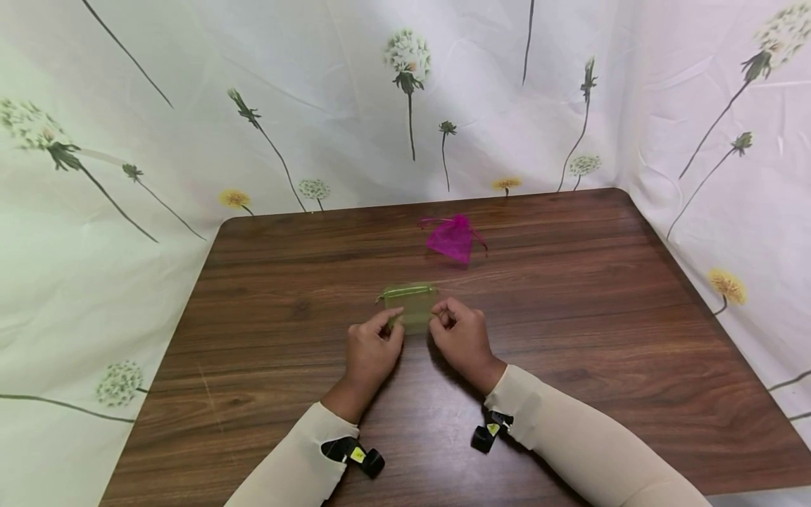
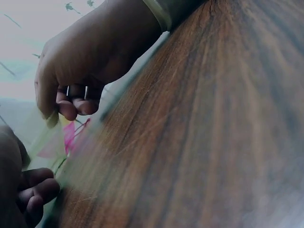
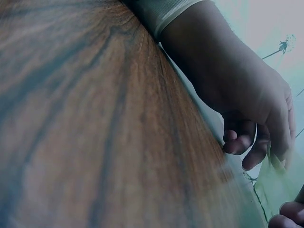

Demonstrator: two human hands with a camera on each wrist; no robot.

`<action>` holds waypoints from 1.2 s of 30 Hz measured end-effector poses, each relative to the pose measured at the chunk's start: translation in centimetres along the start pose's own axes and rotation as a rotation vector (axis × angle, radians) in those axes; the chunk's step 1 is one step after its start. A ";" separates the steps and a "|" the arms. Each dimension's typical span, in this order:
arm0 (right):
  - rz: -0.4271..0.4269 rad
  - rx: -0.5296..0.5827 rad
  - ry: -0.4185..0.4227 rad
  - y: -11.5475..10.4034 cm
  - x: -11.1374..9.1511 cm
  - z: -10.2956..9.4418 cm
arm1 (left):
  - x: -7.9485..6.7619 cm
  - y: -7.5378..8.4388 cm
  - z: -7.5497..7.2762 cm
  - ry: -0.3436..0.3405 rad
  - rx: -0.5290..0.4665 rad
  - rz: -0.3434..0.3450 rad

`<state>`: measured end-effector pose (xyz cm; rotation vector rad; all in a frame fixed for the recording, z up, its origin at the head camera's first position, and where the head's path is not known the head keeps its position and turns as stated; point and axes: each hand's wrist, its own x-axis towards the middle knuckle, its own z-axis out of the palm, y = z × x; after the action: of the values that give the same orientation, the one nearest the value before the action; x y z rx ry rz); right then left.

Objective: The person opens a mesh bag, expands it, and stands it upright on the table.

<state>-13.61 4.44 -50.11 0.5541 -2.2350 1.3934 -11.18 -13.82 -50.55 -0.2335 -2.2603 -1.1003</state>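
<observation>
A sheer green drawstring pouch (image 1: pixel 415 310) is stretched between both hands, its corded edge facing the far side of the table. My left hand (image 1: pixel 372 346) pinches its near left side between thumb and forefinger. On the opposite side my right hand (image 1: pixel 465 339) pinches the pouch, with the other fingers curled in. In the right wrist view the green fabric (image 3: pixel 275 185) hangs from the right fingertips and a cord dangles beside it. Beyond the hands, a magenta drawstring pouch (image 1: pixel 453 239) lies on the table, gathered at its neck with its cords spread out.
The brown wood-grain table (image 1: pixel 279 282) has rounded far corners. White cloth printed with dandelions (image 1: pixel 355 105) hangs behind it and along the sides. A black strap with a small camera (image 1: pixel 484 436) sits at each wrist, close over the tabletop.
</observation>
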 end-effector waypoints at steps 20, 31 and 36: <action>-0.014 -0.140 -0.074 -0.3 0.0 -0.1 | 0.0 0.5 -0.4 -0.076 -0.030 -0.089; -0.045 -0.243 -0.019 -0.6 0.0 -0.1 | 0.0 0.4 -0.2 0.020 0.042 -0.018; -0.047 -0.260 -0.015 -0.7 0.0 -0.2 | 0.0 0.5 -0.2 0.012 0.088 0.001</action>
<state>-13.17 4.31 -49.55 0.5239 -2.3511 1.0559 -10.90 -13.65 -50.07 -0.1913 -2.2915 -0.9971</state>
